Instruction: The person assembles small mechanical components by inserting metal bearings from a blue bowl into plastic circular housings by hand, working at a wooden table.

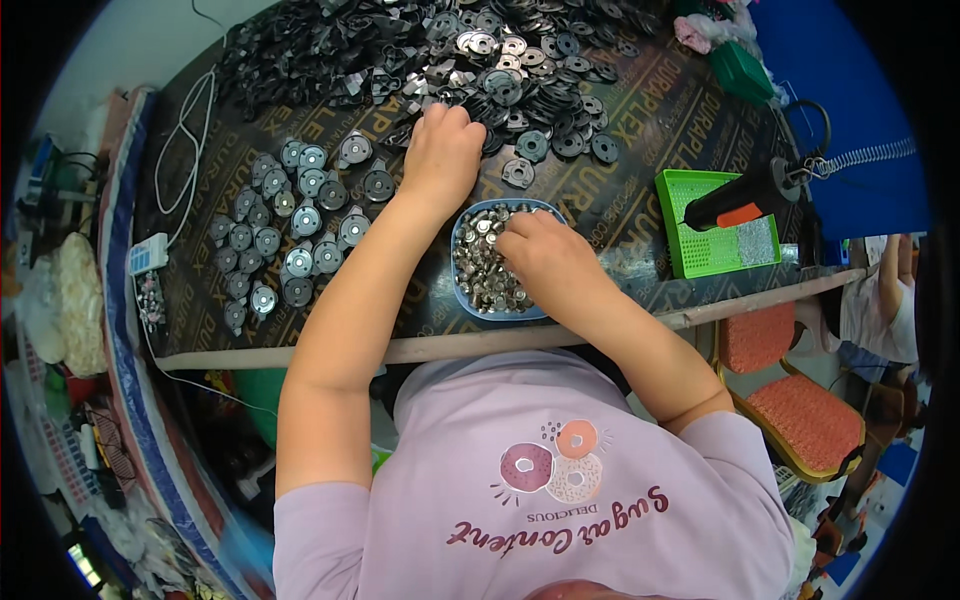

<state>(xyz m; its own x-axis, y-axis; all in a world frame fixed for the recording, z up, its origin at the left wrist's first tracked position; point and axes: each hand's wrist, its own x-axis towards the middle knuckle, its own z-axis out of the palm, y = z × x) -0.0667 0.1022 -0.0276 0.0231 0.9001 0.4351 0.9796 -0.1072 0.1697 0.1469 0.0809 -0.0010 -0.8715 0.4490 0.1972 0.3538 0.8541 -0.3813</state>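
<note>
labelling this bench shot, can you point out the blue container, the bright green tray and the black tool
Blue container (492,316): head view, its near rim
Bright green tray (706,257): head view, bare part of its floor
Black tool (738,194): head view, middle of its body

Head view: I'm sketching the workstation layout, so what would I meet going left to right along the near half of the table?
White box with a cable → group of round dark parts → blue tub of small metal pieces → green tray.
</note>
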